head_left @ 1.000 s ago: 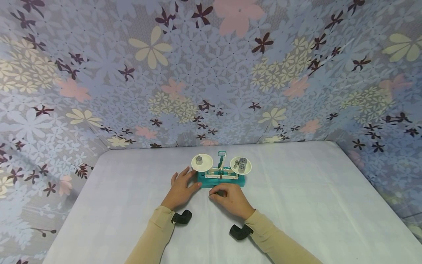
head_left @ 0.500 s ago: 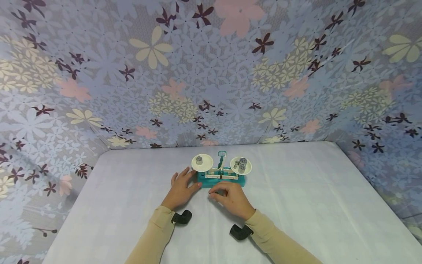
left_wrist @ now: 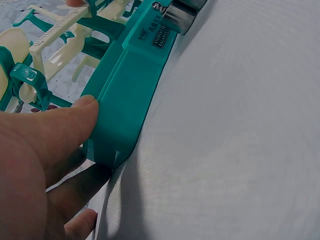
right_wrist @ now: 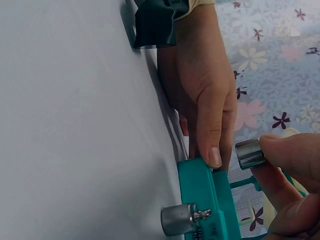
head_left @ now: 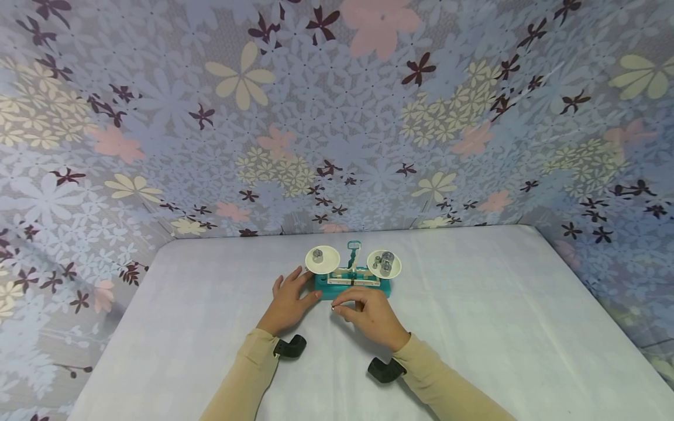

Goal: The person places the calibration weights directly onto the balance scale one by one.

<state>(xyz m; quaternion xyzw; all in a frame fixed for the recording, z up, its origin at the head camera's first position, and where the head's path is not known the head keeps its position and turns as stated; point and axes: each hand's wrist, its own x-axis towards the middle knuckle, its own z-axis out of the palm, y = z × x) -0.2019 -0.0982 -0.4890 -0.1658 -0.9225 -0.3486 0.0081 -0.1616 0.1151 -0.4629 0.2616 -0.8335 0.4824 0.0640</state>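
A teal balance scale [head_left: 354, 287] stands on the table with two cream pans. My left hand [head_left: 288, 301] grips its left end; in the left wrist view the thumb [left_wrist: 75, 117] presses on the base and the fingers reach behind it. My right hand [head_left: 368, 316] pinches a small shiny metal weight [right_wrist: 250, 153] between thumb and fingertip, raised in front of the base. Another metal weight [right_wrist: 176, 220], with a knob on top, stands at the front of the base; the right hand hides it in the head view. One weight [head_left: 317, 255] sits on the left pan.
Several weights [head_left: 387, 262] are grouped on the right pan [head_left: 398, 270]. A pale cloth covers the table [head_left: 500, 327]. Flowered fabric walls [head_left: 337, 117] rise behind and beside it. Each wrist carries a black camera mount [head_left: 386, 371].
My right hand has lifted slightly with the pinched weight, toward the scale. The left hand, the scale and the weights on the pans have kept their places.
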